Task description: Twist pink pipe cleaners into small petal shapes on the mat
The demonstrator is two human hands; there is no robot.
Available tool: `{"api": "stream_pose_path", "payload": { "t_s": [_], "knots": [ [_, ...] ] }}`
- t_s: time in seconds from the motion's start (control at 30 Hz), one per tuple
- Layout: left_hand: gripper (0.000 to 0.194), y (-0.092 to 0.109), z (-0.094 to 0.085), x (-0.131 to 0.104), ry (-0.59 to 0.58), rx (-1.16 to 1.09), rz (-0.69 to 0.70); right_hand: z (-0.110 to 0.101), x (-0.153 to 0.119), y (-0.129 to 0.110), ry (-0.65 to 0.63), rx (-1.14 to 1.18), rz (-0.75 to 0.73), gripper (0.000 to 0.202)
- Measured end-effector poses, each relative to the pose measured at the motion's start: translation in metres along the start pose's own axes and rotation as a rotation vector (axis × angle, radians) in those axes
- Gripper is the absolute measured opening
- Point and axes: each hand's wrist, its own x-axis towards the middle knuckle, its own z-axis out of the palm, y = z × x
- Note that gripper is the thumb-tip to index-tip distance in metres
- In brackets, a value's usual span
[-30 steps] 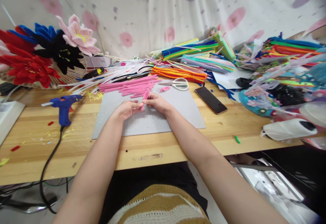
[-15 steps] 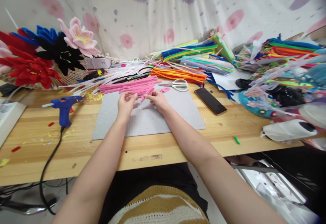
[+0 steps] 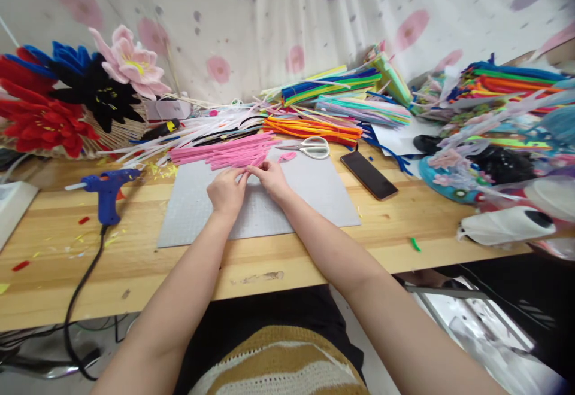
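My left hand (image 3: 227,190) and my right hand (image 3: 271,179) meet fingertip to fingertip over the grey mat (image 3: 309,197). Both are closed in a pinch on a small pink strip, mostly hidden by the fingers. Just beyond them lies a pile of pink pipe cleaners (image 3: 224,151). A short curled pink piece (image 3: 287,156) rests to the right of my right hand, and scissors with white handles (image 3: 314,148) lie behind it.
A blue glue gun (image 3: 108,194) with a black cord lies at left. Fabric flowers (image 3: 132,63) stand behind it. A phone (image 3: 368,175) is right of the mat. Orange pipe cleaners (image 3: 314,130) and other coloured bundles line the back. A white roll (image 3: 505,225) sits at right.
My hands have come together, and my left hand has turned so its fingertips touch those of my right. The view has shifted slightly.
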Motion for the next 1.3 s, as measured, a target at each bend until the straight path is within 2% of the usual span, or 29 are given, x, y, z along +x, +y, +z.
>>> {"api": "stream_pose_path", "payload": {
  "t_s": [0.13, 0.3, 0.4, 0.5, 0.63, 0.7, 0.77, 0.87, 0.93, 1.0, 1.1, 1.3],
  "knots": [
    [0.024, -0.004, 0.004, 0.001, -0.091, -0.111, -0.123, -0.005, 0.005, 0.005, -0.117, 0.019, -0.044, 0.024],
    [0.019, -0.013, 0.008, 0.008, -0.306, -0.583, -0.298, -0.015, 0.002, -0.003, -0.275, 0.063, -0.069, 0.026],
    [0.022, -0.013, -0.001, 0.013, -0.517, -0.829, -0.421, -0.018, -0.003, -0.009, -0.373, 0.087, -0.048, 0.03],
    [0.022, -0.012, -0.014, 0.016, -0.724, -0.966, -0.564, -0.017, -0.008, -0.015, -0.408, 0.088, -0.003, 0.034],
    [0.019, -0.013, -0.02, 0.017, -0.866, -1.075, -0.661, -0.016, -0.013, -0.02, -0.44, 0.126, 0.036, 0.037],
    [0.02, -0.012, -0.018, 0.016, -0.85, -1.077, -0.657, -0.017, -0.013, -0.021, -0.418, 0.129, 0.047, 0.037],
    [0.02, -0.009, -0.014, 0.014, -0.77, -1.042, -0.596, -0.018, -0.011, -0.021, -0.354, 0.116, 0.051, 0.038],
    [0.027, -0.004, -0.008, 0.01, -0.511, -0.831, -0.388, -0.019, -0.005, -0.017, -0.221, 0.099, 0.048, 0.038],
    [0.027, -0.001, -0.005, 0.006, -0.295, -0.551, -0.202, -0.017, -0.002, -0.014, -0.159, 0.089, 0.044, 0.037],
    [0.023, 0.002, -0.003, 0.003, -0.152, -0.278, -0.048, -0.015, 0.0, -0.011, -0.119, 0.072, 0.04, 0.034],
    [0.014, 0.006, -0.002, 0.0, -0.082, -0.067, 0.058, -0.011, 0.0, -0.008, -0.055, 0.023, 0.028, 0.027],
    [0.016, 0.011, 0.001, -0.002, -0.074, 0.069, 0.109, -0.009, -0.001, -0.009, 0.019, -0.07, 0.025, 0.024]
  ]
}}
